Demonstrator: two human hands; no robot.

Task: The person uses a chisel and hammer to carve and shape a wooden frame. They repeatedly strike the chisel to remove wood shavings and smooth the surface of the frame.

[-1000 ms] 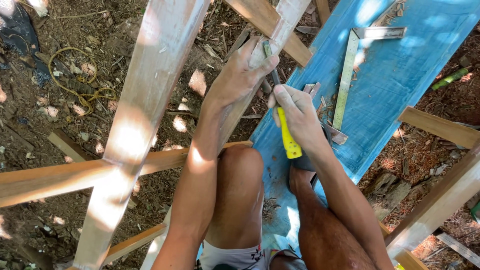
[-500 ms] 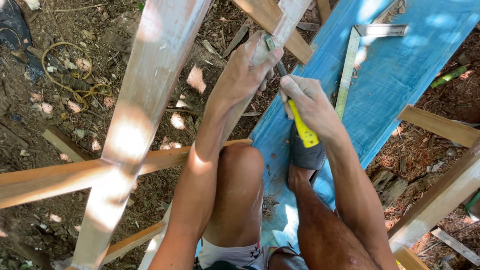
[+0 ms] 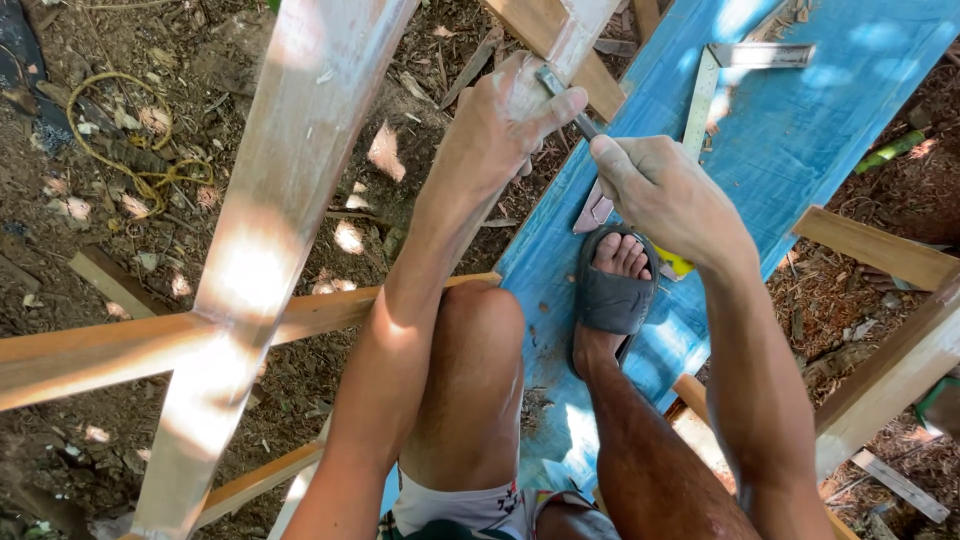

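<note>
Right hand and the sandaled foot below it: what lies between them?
In the head view, between the right hand and the sandaled foot shows bare blue board and the tool's yellow handle end.

Dappled sunlight falls on bare earth (image 3: 130, 250) strewn with wood chips. A blue board (image 3: 800, 130) crosses timber beams (image 3: 880, 250).

You are at an outdoor carpentry site, on open ground. Bare timber beams (image 3: 290, 200) cross above soil strewn with wood chips and dry leaves. A blue painted board (image 3: 800, 140) lies right of the beams, with a metal try square (image 3: 705, 95) on it. Left of the beams, a yellow rope (image 3: 120, 150) lies on the dirt.
</note>
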